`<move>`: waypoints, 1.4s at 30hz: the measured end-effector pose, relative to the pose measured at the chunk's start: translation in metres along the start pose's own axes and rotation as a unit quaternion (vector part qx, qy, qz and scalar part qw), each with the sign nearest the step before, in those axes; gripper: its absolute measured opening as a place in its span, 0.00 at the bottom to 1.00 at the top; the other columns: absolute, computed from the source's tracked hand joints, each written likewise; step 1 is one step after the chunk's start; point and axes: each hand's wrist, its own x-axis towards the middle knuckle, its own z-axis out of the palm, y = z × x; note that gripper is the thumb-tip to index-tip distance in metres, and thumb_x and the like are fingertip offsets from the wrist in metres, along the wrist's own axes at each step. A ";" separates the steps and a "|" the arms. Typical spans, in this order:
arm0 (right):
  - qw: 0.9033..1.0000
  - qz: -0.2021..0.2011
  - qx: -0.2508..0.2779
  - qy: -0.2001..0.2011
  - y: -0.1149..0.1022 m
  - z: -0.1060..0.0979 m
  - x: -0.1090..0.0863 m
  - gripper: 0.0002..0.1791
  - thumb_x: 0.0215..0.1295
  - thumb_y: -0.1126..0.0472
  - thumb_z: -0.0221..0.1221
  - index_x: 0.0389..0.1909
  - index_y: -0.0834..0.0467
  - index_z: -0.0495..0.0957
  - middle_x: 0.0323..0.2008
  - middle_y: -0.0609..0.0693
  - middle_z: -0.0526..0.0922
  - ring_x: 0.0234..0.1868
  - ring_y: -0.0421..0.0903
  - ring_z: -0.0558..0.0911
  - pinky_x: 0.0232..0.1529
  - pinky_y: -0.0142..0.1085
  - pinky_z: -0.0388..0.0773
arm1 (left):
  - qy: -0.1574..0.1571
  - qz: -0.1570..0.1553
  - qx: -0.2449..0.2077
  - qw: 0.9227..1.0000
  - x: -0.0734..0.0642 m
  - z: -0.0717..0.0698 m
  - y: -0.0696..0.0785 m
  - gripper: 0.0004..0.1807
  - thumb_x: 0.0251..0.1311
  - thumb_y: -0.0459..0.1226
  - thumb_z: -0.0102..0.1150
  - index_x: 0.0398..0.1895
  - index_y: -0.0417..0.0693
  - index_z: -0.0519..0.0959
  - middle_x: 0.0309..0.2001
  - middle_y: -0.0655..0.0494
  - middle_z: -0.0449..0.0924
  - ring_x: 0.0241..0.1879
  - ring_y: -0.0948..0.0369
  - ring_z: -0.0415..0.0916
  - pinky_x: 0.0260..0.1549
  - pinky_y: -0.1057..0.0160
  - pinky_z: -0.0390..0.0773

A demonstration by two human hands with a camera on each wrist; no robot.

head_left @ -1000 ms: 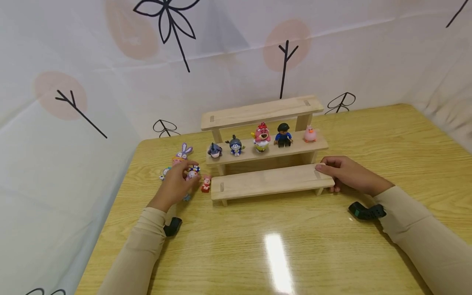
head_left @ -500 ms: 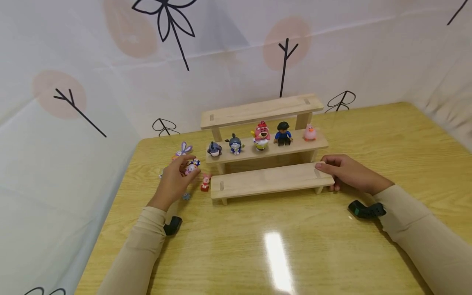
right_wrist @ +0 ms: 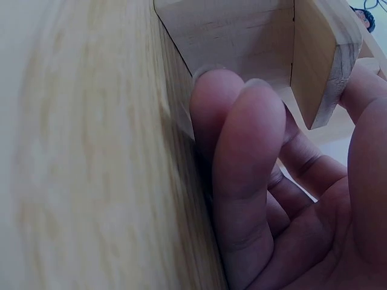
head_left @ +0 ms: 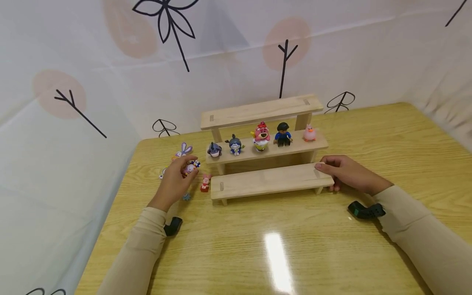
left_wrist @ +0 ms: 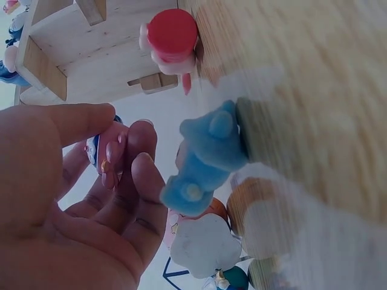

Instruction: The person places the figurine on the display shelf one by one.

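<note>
my left hand (head_left: 173, 182) is pinching a small figure (head_left: 191, 167); thumb is at one side of it and fingers at the other. in the left wrist view this figure is held apart from the table (head_left: 228, 254). it is to the left of the low shelf (head_left: 271, 180), and a gap lies between it and the shelf's left edge. in this gap the red figure (head_left: 205, 183) stands just beside the edge, so the passage is narrow there. the blue figure (head_left: 186, 196) stands near my fingers, at the nearer side.

my right hand (head_left: 343, 174) is grasping the right end of the low shelf, with thumb on the upper face and the other fingers curled down past the end. the widest stretch of table lies before this shelf, between my two sleeves (head_left: 134, 246), where a bright streak of light falls.

behind and higher is the middle shelf (head_left: 246, 151). it bears five figures in a row, from left: donkey (head_left: 214, 150), dark-haired figure (head_left: 235, 145), pink bear (head_left: 261, 137), man (head_left: 283, 135) and pink bird (head_left: 310, 134), with spaces between them. the top shelf (head_left: 262, 111) is at the back, near the cloth (head_left: 236, 61). beyond my left hand the rabbit (head_left: 183, 150) shows its ears, partly hidden.
</note>
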 end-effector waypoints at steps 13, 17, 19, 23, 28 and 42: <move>1.000 0.001 -0.006 0.012 0.002 0.002 0.001 0.22 0.78 0.45 0.49 0.43 0.62 0.74 0.31 0.55 0.83 0.20 0.47 0.80 0.24 0.41 0.82 | -0.002 0.003 -0.013 1.000 -0.001 0.005 0.002 0.20 0.70 0.37 0.58 0.63 0.46 0.75 0.53 0.48 0.78 0.35 0.56 0.74 0.33 0.59 0.76; 1.000 0.004 -0.005 0.018 0.003 0.003 0.002 0.23 0.78 0.44 0.49 0.42 0.62 0.74 0.29 0.54 0.83 0.20 0.46 0.80 0.24 0.40 0.81 | -0.006 -0.002 -0.014 1.000 -0.002 0.007 0.001 0.20 0.70 0.37 0.57 0.63 0.46 0.75 0.53 0.48 0.79 0.35 0.56 0.74 0.33 0.59 0.76; 1.000 0.005 -0.008 0.020 0.002 0.003 0.002 0.23 0.77 0.44 0.49 0.42 0.62 0.74 0.29 0.54 0.82 0.20 0.46 0.80 0.24 0.41 0.82 | -0.005 -0.003 -0.014 1.000 -0.002 0.007 0.001 0.20 0.70 0.37 0.57 0.64 0.47 0.75 0.53 0.48 0.78 0.35 0.56 0.74 0.32 0.59 0.75; 1.000 0.006 -0.015 0.024 0.000 0.003 0.001 0.23 0.77 0.43 0.49 0.42 0.62 0.74 0.30 0.54 0.82 0.20 0.47 0.80 0.24 0.41 0.82 | -0.010 -0.013 -0.018 1.000 -0.001 0.007 0.002 0.22 0.70 0.37 0.57 0.66 0.48 0.73 0.51 0.48 0.78 0.30 0.58 0.72 0.28 0.61 0.75; 1.000 0.005 -0.016 0.024 0.000 0.003 0.001 0.23 0.77 0.44 0.49 0.42 0.62 0.74 0.30 0.54 0.83 0.20 0.47 0.80 0.24 0.41 0.82 | -0.015 -0.032 -0.037 0.999 -0.002 0.005 0.005 0.28 0.69 0.37 0.58 0.71 0.50 0.65 0.53 0.45 0.78 0.30 0.56 0.72 0.28 0.59 0.75; 1.000 0.003 -0.003 0.021 0.000 0.004 0.000 0.23 0.77 0.44 0.49 0.41 0.62 0.74 0.29 0.54 0.82 0.20 0.46 0.80 0.23 0.41 0.82 | 0.005 0.013 -0.036 0.999 -0.004 0.005 0.007 0.20 0.68 0.37 0.60 0.62 0.49 0.75 0.52 0.51 0.79 0.31 0.59 0.75 0.31 0.62 0.79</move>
